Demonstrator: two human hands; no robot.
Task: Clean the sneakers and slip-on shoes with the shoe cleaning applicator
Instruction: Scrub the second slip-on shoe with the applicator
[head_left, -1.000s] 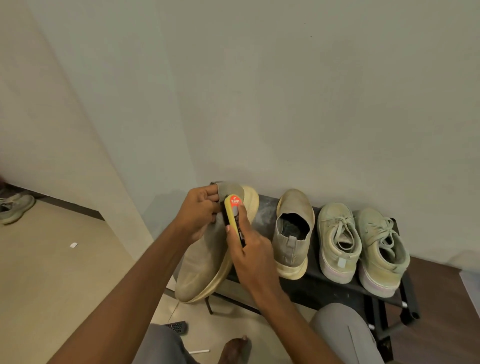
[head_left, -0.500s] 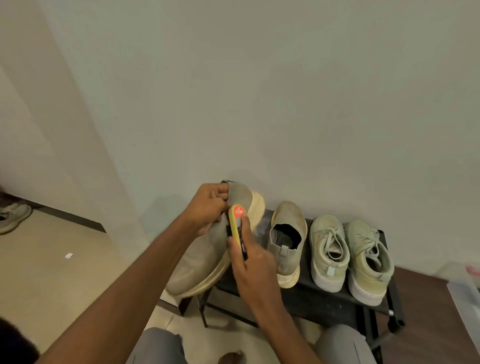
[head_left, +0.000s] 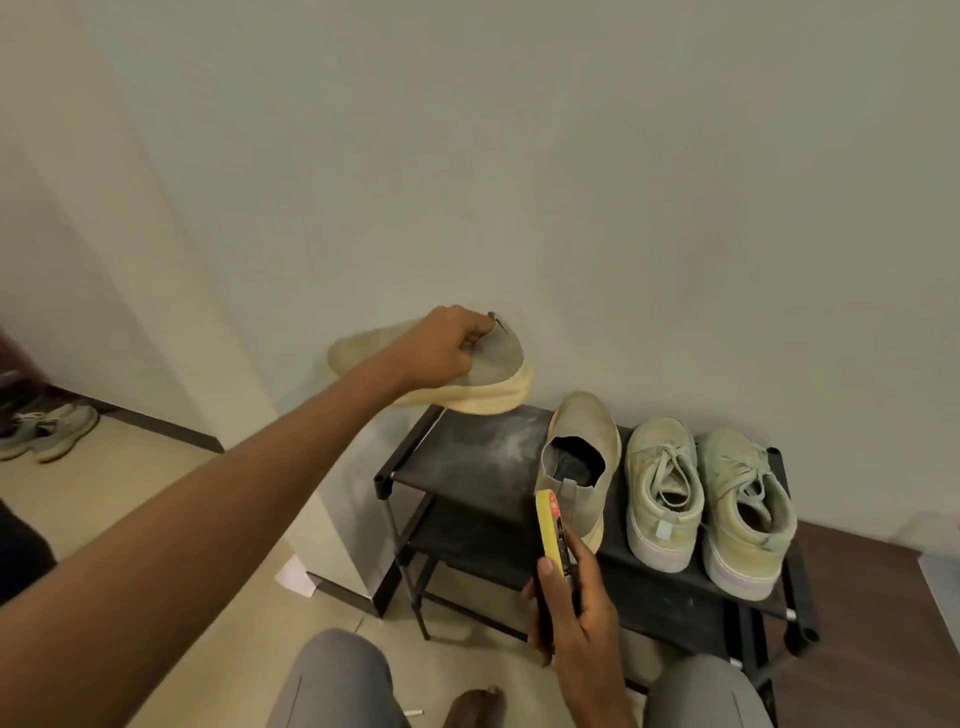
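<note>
My left hand (head_left: 441, 353) grips a beige slip-on shoe (head_left: 493, 371) by its heel collar, lifted sideways above the left end of the black shoe rack (head_left: 467, 457). Its toe points left and looks blurred. My right hand (head_left: 571, 597) holds the yellow shoe cleaning applicator (head_left: 550, 530) upright, near the heel of the second slip-on (head_left: 582, 447), which stands on the rack. To its right stand two pale green lace-up sneakers (head_left: 660, 483) (head_left: 743, 504).
The rack stands against a plain wall, with a lower shelf beneath. More sneakers (head_left: 47, 431) lie on the tiled floor at far left. My knees in grey trousers (head_left: 332, 680) fill the bottom. Dark wood floor (head_left: 872, 597) lies to the right.
The left hand has swung the slip-on up and away to the left, turning it sideways. The right hand has drawn the applicator off the shoe, down and to the right.
</note>
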